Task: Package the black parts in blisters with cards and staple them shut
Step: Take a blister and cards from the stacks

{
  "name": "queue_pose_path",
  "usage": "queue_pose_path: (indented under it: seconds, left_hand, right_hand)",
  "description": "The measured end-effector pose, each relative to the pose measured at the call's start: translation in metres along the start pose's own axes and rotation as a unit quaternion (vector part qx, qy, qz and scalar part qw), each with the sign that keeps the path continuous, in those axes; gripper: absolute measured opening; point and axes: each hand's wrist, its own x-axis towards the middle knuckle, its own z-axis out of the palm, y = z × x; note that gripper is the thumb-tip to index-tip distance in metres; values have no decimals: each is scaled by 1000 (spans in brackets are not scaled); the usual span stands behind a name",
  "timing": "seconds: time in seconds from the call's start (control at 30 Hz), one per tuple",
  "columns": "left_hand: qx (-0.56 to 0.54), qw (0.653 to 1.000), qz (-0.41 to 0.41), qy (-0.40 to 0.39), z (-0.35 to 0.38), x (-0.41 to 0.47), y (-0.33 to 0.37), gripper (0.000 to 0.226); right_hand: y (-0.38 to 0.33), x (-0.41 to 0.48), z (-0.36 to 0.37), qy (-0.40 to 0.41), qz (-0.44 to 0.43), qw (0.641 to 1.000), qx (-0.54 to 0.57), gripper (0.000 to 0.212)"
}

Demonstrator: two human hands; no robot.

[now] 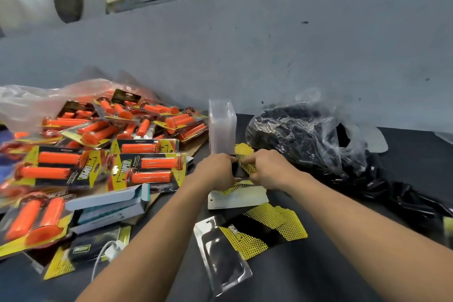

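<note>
My left hand (215,170) and my right hand (267,169) meet over the middle of the dark table, both pinching a yellow-and-black printed card (244,166) held above a card stack (236,197). The card's lower part is hidden by my fingers. An empty clear blister (221,251) lies near me beside more yellow cards (277,224). A tall stack of clear blisters (221,127) stands just beyond my hands. The black parts (296,135) fill a clear plastic bag at the right. No stapler shows.
A large heap of finished orange-grip packs (105,144) covers the left of the table. A grey-blue cardboard box (110,206) and a white charger cable (110,250) lie front left. Loose black parts (402,196) spread at the right. A grey wall (269,56) rises behind.
</note>
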Motion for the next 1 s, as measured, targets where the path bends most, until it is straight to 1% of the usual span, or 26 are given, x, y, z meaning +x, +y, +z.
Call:
queue_pose_path:
  seconds: [0.03,0.07,0.1,0.13,0.17,0.2,0.23,0.27,0.3,0.33,0.37,0.4,0.47,0.53,0.57,0.63,0.73,0.83,0.9,1.0]
  left_hand:
    - [-28,999,5,-24,-6,1,-1,49]
    - [-70,997,4,-26,-13,1,-1,45]
    - [-122,993,-3,7,-20,2,-1,39]
    - [-179,981,-20,75,-29,4,-1,34]
    - [-228,960,-45,157,-38,6,-2,31]
    - [-262,935,-65,231,-48,10,-3,32]
    - [-282,915,-76,279,-58,14,-4,34]
    - [-295,901,-81,308,-67,20,-5,33]
    - [-305,891,-87,324,-76,27,-8,28]
    - [-318,885,-96,327,-82,34,-12,21]
    - [-322,886,-109,315,-87,40,-16,22]
    - [-313,895,-120,294,-90,47,-21,24]
    - [-279,920,-129,243,-92,61,-29,22]
    - [-261,930,-132,222,-88,73,-35,20]
    - [-245,933,-138,225,-87,77,-38,21]
    - [-195,937,-152,246,-84,80,-38,19]
    - [-124,936,-171,283,-85,79,-34,11]
    - [-72,932,-178,306,-88,79,-31,7]
    - [-76,928,-190,312,-89,78,-30,6]
    - [-147,905,-232,325,-91,74,-30,14]
  right_hand:
    - [-1,1,-2,-5,0,1000,6,48]
    - [-2,1,-4,-15,-1,1000,6,44]
    - [-4,1,-6,-31,-1,1000,1,42]
    - [-5,1,-7,-49,-1,999,-2,42]
    - [-6,1,-8,-57,0,998,5,42]
    - [-5,3,-11,-45,6,998,35,41]
    - [-5,5,-15,-12,18,997,79,35]
    - [-5,9,-20,40,27,991,123,26]
    - [-6,16,-26,92,35,983,157,17]
    - [-8,24,-31,131,47,972,191,11]
    - [-10,33,-36,155,62,960,225,13]
    - [-13,45,-42,171,81,949,250,19]
    - [-19,69,-52,186,115,933,286,33]
    - [-25,92,-58,169,141,922,317,40]
    - [-28,101,-58,154,146,925,315,41]
    - [-30,112,-54,138,140,941,276,38]
    - [-29,121,-46,165,115,951,234,29]
    - [-33,123,-45,205,81,961,168,24]
    - [-37,121,-48,225,66,963,134,21]
    - [-41,113,-51,252,63,960,105,25]
